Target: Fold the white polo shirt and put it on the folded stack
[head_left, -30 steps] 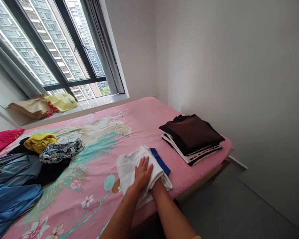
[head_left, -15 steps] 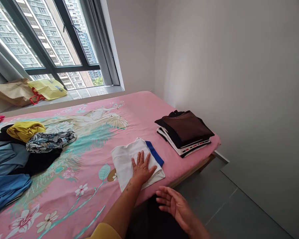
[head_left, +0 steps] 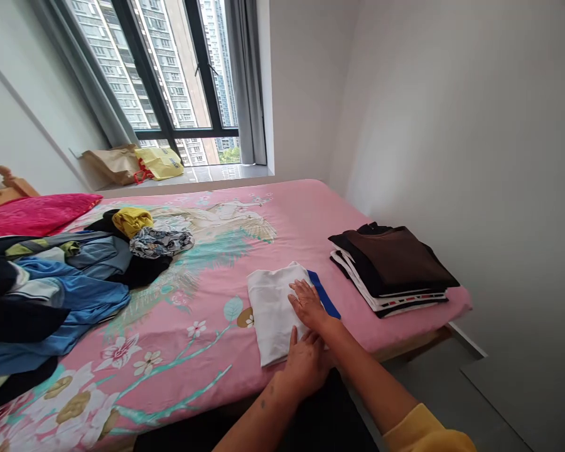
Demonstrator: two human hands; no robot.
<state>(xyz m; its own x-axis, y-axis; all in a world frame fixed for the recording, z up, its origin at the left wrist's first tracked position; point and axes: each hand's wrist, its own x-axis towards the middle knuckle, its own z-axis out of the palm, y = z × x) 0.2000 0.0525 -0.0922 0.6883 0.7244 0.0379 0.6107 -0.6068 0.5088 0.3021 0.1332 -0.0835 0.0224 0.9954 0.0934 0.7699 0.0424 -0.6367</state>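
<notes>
A folded white shirt with a blue band along its right side lies flat on the pink bedsheet, close to the bed's front edge. My right hand rests open on the shirt, fingers spread over the white cloth next to the blue band. Just below it, my left hand is at the shirt's near edge, thumb stretched upward on the cloth. My right wrist partly covers the left fingertips, which seem extended.
To the right sits a stack of folded clothes, brown on top. Loose clothes are heaped on the left, near a red pillow. Paper and yellow bags stand on the windowsill. The bed's front edge is close to my legs.
My right hand has come from beside the bed onto the shirt. My left hand has slid from the shirt's middle to its near edge. The view has turned left.
</notes>
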